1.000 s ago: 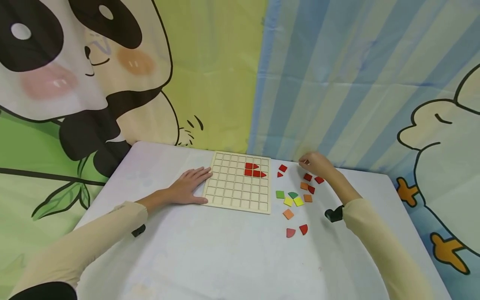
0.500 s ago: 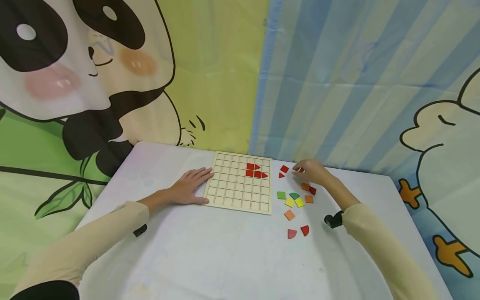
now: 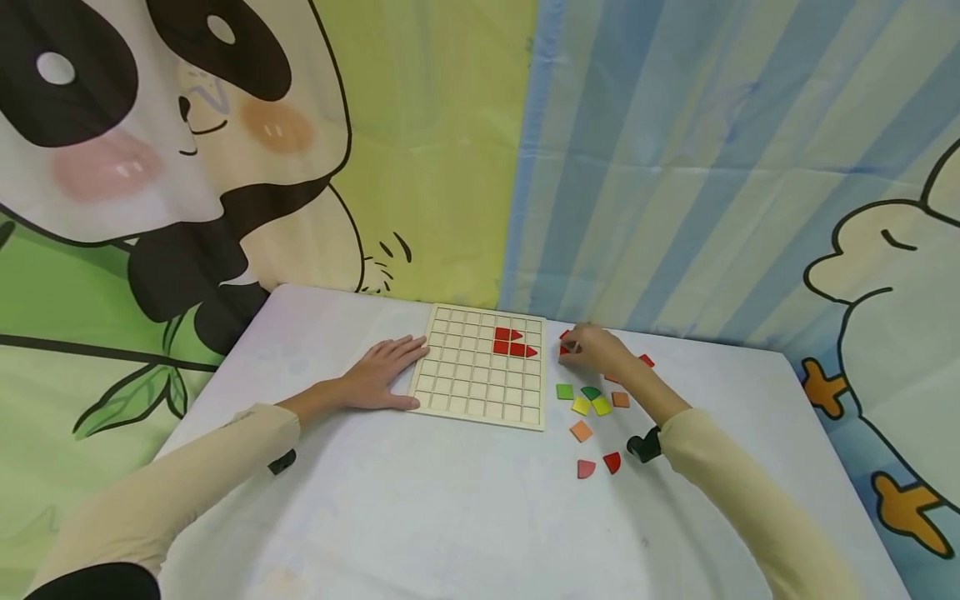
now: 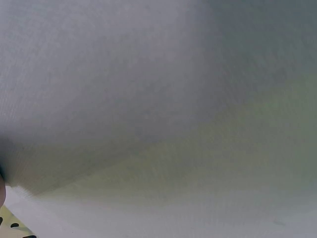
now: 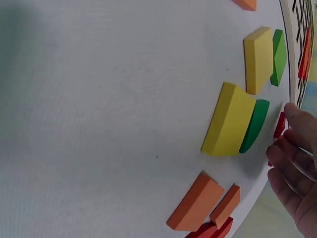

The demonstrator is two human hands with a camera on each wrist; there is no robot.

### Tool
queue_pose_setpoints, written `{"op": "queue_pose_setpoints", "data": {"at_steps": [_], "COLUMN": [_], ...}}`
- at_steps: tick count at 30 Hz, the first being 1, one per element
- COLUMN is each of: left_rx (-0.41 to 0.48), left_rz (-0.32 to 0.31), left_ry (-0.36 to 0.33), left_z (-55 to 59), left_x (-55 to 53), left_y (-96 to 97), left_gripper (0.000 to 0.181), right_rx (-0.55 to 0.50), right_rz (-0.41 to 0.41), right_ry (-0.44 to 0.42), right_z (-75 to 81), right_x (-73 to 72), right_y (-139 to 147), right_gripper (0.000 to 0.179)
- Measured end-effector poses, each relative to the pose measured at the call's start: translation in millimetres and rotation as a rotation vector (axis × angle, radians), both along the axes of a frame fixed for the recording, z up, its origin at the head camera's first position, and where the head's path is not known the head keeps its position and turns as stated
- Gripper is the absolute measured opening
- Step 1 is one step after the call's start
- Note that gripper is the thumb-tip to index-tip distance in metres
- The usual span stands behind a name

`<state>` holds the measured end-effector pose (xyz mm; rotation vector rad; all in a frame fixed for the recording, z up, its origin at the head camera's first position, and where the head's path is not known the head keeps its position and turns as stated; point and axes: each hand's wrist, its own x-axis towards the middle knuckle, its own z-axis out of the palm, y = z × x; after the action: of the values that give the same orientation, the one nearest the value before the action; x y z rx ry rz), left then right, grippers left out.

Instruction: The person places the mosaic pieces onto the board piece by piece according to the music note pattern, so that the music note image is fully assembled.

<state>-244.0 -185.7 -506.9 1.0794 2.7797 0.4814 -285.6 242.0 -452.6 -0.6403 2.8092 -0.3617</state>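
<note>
At the left edge of a pale wooden grid board [image 3: 465, 383], my left hand [image 3: 381, 373] rests with fingers spread, its fingertips and thumb on the rim. To the right of the board my right hand [image 3: 596, 350] reaches down with curled fingers. Its thumb and fingertips close about a small red triangle tile [image 3: 563, 350], mostly covered by the hand. In the right wrist view a red tile [image 5: 281, 125] shows between thumb and forefinger. Just behind the fingers, a red square tile [image 3: 565, 334] is partly hidden. Several red tiles [image 3: 502, 334] sit in the board's upper right cells.
Loose tiles lie right of the board: a green square [image 3: 564, 392], a dark green quarter-round [image 3: 591, 392], yellow squares [image 3: 602, 406], orange squares [image 3: 581, 431] and red quarter-rounds [image 3: 612, 462]. A printed curtain [image 3: 645, 167] hangs along the table's [image 3: 420, 500] back edge.
My right hand has moved left and down from the table's back edge to the red tiles beside the board. The left hand has stayed on the board's edge.
</note>
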Motion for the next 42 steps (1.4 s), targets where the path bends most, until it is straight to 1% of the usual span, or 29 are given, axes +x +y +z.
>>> {"op": "queue_pose_setpoints", "data": {"at_steps": [7,11,15,17,22,24,27,30,32,35,37,40,42], "left_rx": [0.002,0.006,0.006,0.009,0.014,0.009,0.004,0.004,-0.001,-0.002,0.006,0.015,0.015], "left_rz": [-0.003,0.000,0.001,0.002,-0.003,-0.005,-0.004,-0.001,-0.002,-0.001,0.002,0.003,-0.001], "left_ry": [0.015,0.012,0.010,0.007,0.007,0.014,0.019,0.013,0.013,0.010,0.002,-0.005,-0.005], "left_z": [1.7,1.9,0.9,0.7,-0.5,-1.1,-2.3,-3.3,-3.3,-2.3,-1.3,0.1,0.3], "left_x": [0.8,1.2,1.3,1.3,0.4,-0.4,-1.6,-1.7,-1.8,-1.3,-0.7,0.1,0.3], "left_y": [0.3,0.2,0.0,0.1,0.5,0.2,-0.7,-0.8,-1.5,-2.3,-2.6,-1.6,-0.3], "left_gripper": [0.096,0.096,0.096,0.096,0.097,0.097,0.098,0.098,0.098,0.097,0.097,0.097,0.097], "right_rx": [0.030,0.043,0.005,-0.014,-0.016,-0.010,-0.030,-0.079,-0.112,-0.127,-0.123,-0.121,-0.117], "right_rz": [-0.038,-0.052,-0.032,-0.005,0.029,0.020,-0.011,-0.024,-0.005,0.049,0.089,0.116,0.117], "right_ry": [-0.006,-0.024,-0.043,-0.046,-0.043,-0.037,-0.023,0.002,0.021,0.053,0.069,0.060,0.053], "right_z": [-2.4,-0.1,3.5,3.9,1.0,0.9,4.0,10.6,14.9,18.9,18.8,16.9,14.2], "right_x": [0.6,0.0,-0.9,-1.5,-2.9,-3.4,-5.3,-8.7,-11.2,-16.6,-22.0,-32.1,-39.3], "right_y": [-5,-8,-11,-12,-15,-16,-20,-28,-36,-50,-61,-75,-81], "right_gripper": [0.025,0.026,0.032,0.034,0.029,0.029,0.029,0.027,0.025,0.022,0.020,0.018,0.017]}}
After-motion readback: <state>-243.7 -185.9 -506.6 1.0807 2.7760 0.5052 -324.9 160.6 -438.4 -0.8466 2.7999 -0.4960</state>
